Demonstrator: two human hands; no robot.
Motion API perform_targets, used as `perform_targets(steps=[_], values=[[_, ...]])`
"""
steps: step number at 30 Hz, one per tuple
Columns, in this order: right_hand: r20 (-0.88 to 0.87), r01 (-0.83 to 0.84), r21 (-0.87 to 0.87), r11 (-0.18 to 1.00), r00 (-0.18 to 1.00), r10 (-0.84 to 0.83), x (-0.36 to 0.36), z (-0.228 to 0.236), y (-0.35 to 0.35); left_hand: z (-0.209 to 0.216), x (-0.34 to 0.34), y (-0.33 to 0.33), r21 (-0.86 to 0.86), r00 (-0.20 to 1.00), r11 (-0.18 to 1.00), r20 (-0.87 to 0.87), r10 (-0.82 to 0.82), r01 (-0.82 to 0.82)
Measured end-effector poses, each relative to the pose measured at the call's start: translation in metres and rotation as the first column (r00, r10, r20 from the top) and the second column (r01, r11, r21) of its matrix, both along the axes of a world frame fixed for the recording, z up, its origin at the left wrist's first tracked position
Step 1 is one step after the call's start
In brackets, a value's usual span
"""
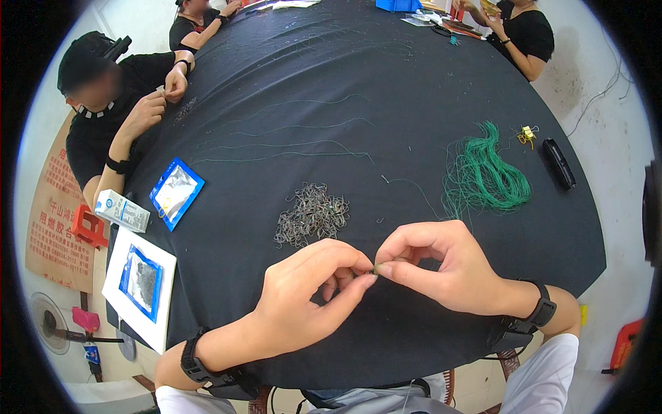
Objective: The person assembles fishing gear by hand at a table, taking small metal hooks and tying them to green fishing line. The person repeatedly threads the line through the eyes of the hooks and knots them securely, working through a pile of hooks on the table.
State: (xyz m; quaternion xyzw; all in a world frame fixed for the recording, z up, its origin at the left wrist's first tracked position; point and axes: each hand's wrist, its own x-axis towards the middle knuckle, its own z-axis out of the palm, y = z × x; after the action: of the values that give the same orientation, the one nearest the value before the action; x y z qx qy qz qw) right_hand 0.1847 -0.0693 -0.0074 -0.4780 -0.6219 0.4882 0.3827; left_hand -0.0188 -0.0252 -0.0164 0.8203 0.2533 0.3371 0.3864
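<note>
My left hand (303, 293) and my right hand (448, 265) meet above the near part of the black-covered table (414, 331). Thumb and forefinger of each are pinched together, and the fingertips touch or nearly touch. Something tiny and dark greenish shows between them, too small to make out. Just beyond my left hand lies a heap of small metal fish hooks (314, 215), with one loose hook (380, 221) to its right. A bundle of green fishing line (488, 176) lies beyond my right hand, and a thin strand runs out from its left side.
Several cut lengths of green line (296, 155) stretch across the middle. At left are a blue-edged packet (177, 193), a white box (123, 210) and a white board (155, 314) bearing another packet. A yellow clip (527, 135) and black object (558, 163) lie right. Several people sit around.
</note>
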Motion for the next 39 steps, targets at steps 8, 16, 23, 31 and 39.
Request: perform_targets(steps=[8, 16, 23, 31, 39], values=[[-0.012, 0.036, 0.122, 0.992, 0.999, -0.035, -0.004, -0.005, 0.000, -0.005, 0.003, 0.000, 0.115, 0.998, 0.993, 0.045, 0.032, -0.037], [0.024, 0.024, 0.192, 0.981, 0.999, -0.030, -0.005, -0.005, 0.002, -0.001, 0.000, 0.000, 0.030, 0.999, 0.999, -0.019, 0.033, -0.033], [0.081, 0.003, 0.297, 0.955, 0.996, -0.029, -0.003, -0.003, 0.003, -0.004, 0.002, 0.001, 0.031, 0.998, 0.998, 0.043, 0.047, -0.048], [0.150, -0.006, 0.383, 0.924, 0.987, -0.056, 0.004, 0.000, 0.009, -0.004, -0.001, 0.001, -0.191, 0.990, 0.981, 0.131, 0.042, -0.016], [0.078, 0.023, 0.213, 0.977, 0.996, -0.041, 0.001, -0.003, 0.008, 0.004, -0.001, -0.002, -0.425, 0.967, 0.905, 0.234, 0.104, 0.005]])
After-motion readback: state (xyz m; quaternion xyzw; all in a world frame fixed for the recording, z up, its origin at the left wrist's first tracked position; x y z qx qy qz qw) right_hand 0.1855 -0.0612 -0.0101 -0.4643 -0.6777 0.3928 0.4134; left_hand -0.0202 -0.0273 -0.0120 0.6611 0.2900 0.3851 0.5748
